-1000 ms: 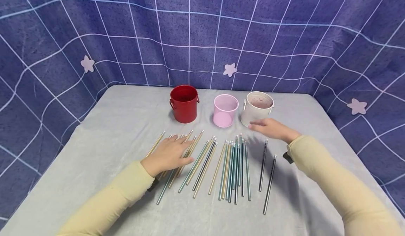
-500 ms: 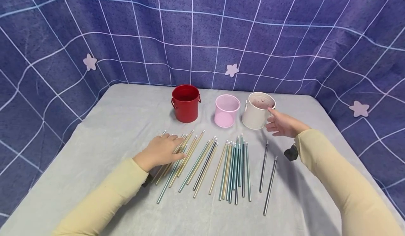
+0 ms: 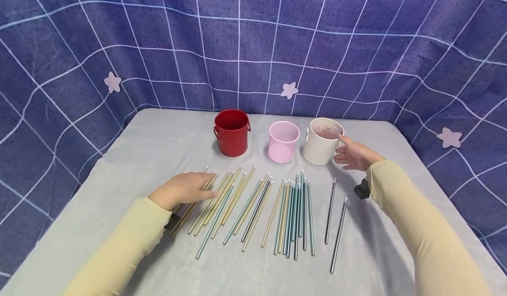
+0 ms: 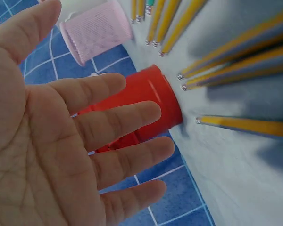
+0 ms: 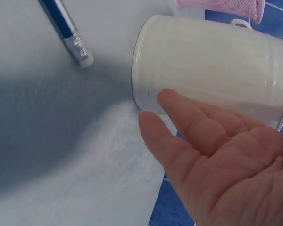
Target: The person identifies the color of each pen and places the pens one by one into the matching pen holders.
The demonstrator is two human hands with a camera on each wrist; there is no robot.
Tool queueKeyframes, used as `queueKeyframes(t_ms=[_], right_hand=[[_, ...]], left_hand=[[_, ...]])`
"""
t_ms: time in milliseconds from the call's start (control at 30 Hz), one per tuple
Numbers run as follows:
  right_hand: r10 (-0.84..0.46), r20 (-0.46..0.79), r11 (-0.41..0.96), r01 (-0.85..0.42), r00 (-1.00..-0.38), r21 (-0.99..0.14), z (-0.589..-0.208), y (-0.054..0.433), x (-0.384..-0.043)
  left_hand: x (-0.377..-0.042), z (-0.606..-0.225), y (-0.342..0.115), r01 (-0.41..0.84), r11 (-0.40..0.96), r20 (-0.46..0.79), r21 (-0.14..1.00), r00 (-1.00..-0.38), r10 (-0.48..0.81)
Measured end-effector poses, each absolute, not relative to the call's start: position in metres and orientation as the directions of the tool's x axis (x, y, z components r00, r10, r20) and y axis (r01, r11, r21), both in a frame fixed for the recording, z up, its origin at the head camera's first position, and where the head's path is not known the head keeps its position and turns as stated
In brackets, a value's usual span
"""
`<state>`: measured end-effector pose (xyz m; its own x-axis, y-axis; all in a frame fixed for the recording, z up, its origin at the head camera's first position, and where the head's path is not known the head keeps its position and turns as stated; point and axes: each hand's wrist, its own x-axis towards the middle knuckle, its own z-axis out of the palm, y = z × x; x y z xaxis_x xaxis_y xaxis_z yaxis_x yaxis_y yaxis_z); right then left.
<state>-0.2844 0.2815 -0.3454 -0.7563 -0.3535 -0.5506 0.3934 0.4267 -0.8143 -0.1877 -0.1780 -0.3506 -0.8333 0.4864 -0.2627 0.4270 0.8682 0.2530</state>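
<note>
My left hand (image 3: 183, 189) hovers over the leftmost gold pencils (image 3: 186, 216), its fingers extended and spread in the left wrist view, holding nothing. At the right side of the white bucket (image 3: 318, 148) is my right hand (image 3: 355, 154), fingers straight, palm toward the bucket wall. Several gold, green and dark pencils lie in a loose row, eraser ends away from me; a bunch of green pencils (image 3: 293, 216) overlaps in the middle. Two dark pencils (image 3: 338, 236) lie apart at the right. Part of the leftmost pencils is hidden under my left hand and wrist.
A red bucket (image 3: 232, 139) and a pink mesh cup (image 3: 282, 148) stand behind the pencils, left of the white bucket. The grey-white cloth (image 3: 158, 142) covers the table, and a blue grid-patterned curtain (image 3: 253, 36) rises along its back and sides.
My left hand has slid left across the pencils, uncovering several gold ones. My right hand has moved from the front of the white bucket to its right side, turning its palm inward.
</note>
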Motion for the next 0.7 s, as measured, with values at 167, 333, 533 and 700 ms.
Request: queueKeyframes(t_ms=[167,333,533,700], right_hand=[[-0.337,-0.554,0.396,0.42,-0.761,-0.817,-0.3479,0.2821,-0.2842],[-0.32,-0.564,0.362,0.452,-0.762,-0.816,-0.3508,0.2797,-0.2837],[-0.335,-0.562,0.372,0.442,-0.756,-0.816,-0.3508,0.2729,-0.284],[-0.345,-0.552,0.374,0.428,-0.759,-0.822,-0.3485,0.2767,-0.2839]], left_hand=[[-0.1901,-0.3539,-0.1781,0.399,0.893,-0.263,0.206,-0.857,0.444],[-0.1933,-0.357,-0.1777,0.379,0.913,-0.288,0.149,-0.867,0.407],[-0.1945,-0.3576,-0.1816,0.363,0.922,-0.285,0.132,-0.877,0.386],[-0.1968,-0.3579,-0.1789,0.331,0.93,-0.278,0.158,-0.889,0.363]])
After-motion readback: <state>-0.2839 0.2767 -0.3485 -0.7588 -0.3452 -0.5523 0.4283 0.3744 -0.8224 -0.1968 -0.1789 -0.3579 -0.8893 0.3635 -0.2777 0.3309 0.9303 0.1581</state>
